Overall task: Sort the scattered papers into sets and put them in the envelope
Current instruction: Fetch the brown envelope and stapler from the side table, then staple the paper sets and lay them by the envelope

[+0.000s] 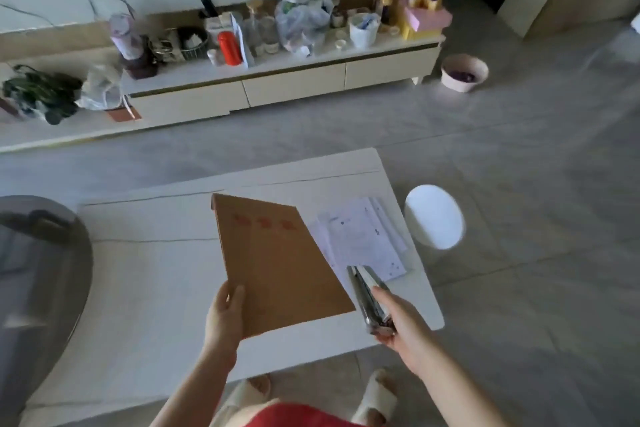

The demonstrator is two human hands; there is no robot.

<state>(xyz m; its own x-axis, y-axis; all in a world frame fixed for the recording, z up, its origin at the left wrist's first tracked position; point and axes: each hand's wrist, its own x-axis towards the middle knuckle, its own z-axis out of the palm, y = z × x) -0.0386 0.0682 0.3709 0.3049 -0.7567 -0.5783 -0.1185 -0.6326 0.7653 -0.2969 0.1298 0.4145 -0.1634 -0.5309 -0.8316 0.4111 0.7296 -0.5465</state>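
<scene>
A brown envelope (pixel 277 260) with red print is held tilted above the white table (pixel 149 288); my left hand (pixel 223 317) grips its near left corner. My right hand (pixel 398 326) grips a folded set of glossy papers (pixel 369 298) edge-on, just right of the envelope's near right corner. A stack of white printed papers (pixel 363 239) lies on the table to the right of the envelope, partly hidden under it.
A round white stool (pixel 434 217) stands off the table's right edge. A grey rounded object (pixel 38 270) is at the left. A low cabinet (pixel 277 80) crowded with bottles and bags runs along the far wall. A pink bin (pixel 464 73) sits on the tiled floor.
</scene>
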